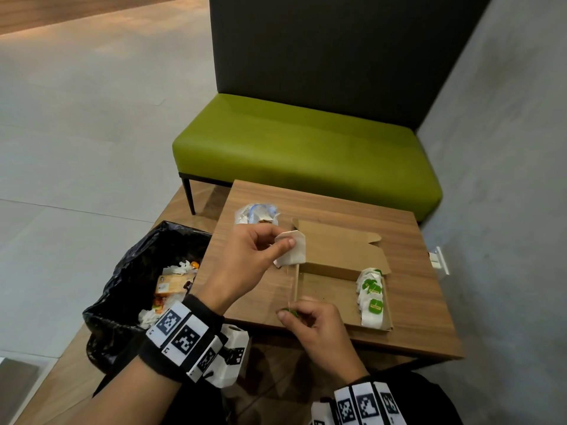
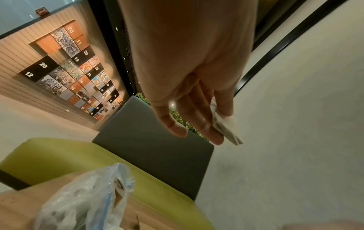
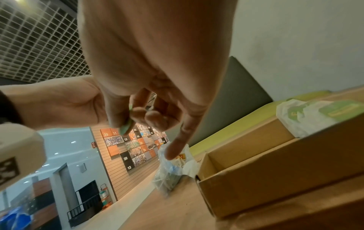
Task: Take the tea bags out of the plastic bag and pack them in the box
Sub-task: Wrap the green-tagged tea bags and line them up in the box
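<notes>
My left hand [image 1: 260, 250] pinches a white tea bag [image 1: 295, 251] in the air over the left end of the open cardboard box [image 1: 325, 294]; the same tea bag [image 2: 226, 124] shows between thumb and fingers in the left wrist view. A thin string runs from it down to a green tag [image 1: 290, 311], which my right hand [image 1: 310, 320] pinches near the box's front left corner; the tag [image 3: 126, 127] shows in the right wrist view. Several tea bags with green tags [image 1: 371, 297] lie packed at the box's right end. The clear plastic bag [image 1: 257, 213] lies behind the box.
A small wooden table [image 1: 414, 302] carries everything. A bin lined with a black bag [image 1: 135, 271] stands at its left, holding rubbish. A green bench [image 1: 306, 151] sits beyond the table, and a grey wall [image 1: 506, 179] closes off the right.
</notes>
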`<action>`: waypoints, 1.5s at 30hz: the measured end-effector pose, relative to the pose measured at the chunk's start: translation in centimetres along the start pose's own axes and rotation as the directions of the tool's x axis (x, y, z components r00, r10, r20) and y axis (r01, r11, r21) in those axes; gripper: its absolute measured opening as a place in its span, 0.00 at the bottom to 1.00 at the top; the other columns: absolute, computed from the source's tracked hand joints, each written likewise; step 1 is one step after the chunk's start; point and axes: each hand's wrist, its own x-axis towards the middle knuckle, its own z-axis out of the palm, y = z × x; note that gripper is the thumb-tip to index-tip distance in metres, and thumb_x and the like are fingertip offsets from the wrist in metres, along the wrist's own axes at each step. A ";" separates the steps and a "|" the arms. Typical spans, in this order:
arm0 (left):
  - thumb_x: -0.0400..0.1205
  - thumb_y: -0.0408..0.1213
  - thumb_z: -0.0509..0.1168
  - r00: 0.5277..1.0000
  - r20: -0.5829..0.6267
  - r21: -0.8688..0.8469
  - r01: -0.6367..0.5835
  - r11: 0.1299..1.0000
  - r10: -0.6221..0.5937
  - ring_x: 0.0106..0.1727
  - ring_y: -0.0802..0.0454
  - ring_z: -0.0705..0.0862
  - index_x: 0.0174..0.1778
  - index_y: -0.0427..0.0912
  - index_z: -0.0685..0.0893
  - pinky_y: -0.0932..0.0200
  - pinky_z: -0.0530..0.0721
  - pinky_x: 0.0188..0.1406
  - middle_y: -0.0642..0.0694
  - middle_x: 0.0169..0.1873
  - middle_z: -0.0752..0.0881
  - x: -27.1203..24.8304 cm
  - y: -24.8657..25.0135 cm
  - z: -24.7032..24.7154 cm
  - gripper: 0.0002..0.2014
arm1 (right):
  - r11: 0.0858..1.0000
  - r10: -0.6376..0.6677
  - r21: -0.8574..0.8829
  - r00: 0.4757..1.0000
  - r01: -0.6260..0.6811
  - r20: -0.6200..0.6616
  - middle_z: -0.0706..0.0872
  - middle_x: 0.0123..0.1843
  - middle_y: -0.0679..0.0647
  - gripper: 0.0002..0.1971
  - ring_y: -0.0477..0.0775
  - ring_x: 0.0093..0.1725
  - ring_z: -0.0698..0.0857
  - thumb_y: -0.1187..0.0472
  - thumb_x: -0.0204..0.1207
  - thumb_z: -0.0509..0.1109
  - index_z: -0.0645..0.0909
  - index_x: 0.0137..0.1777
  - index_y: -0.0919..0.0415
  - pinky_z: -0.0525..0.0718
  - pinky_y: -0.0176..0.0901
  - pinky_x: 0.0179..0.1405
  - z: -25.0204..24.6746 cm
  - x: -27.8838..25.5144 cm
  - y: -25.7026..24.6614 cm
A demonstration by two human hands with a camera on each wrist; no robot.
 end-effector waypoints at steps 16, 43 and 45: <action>0.78 0.47 0.71 0.974 0.187 -0.196 0.164 0.967 -0.127 0.43 0.52 0.87 0.45 0.40 0.93 0.56 0.82 0.46 0.38 0.41 0.92 -2.2 -2.0 2.1 0.13 | 0.905 0.190 0.398 0.980 -0.154 -0.054 0.92 0.48 0.61 0.20 0.56 0.45 0.88 0.70 0.87 0.54 0.87 0.64 0.60 0.90 0.52 0.47 -3.5 2.1 -2.1; 0.84 0.42 0.68 0.919 0.259 -0.257 0.361 0.896 -0.296 0.45 0.45 0.85 0.46 0.42 0.93 0.46 0.80 0.48 0.29 0.46 0.89 -2.7 -3.9 3.8 0.10 | 0.965 -0.049 0.240 0.973 0.105 -0.227 0.95 0.44 0.50 0.17 0.48 0.49 0.92 0.79 0.76 0.70 0.93 0.43 0.57 0.87 0.36 0.51 -4.9 1.7 -3.8; 0.85 0.39 0.67 0.908 0.269 -0.244 0.386 0.890 -0.320 0.43 0.46 0.84 0.45 0.42 0.93 0.48 0.80 0.45 0.34 0.42 0.89 -2.7 -3.9 3.9 0.10 | 0.974 -0.040 0.207 0.971 0.090 -0.234 0.94 0.42 0.50 0.15 0.48 0.48 0.92 0.77 0.76 0.70 0.93 0.42 0.57 0.87 0.36 0.49 -5.1 1.8 -3.6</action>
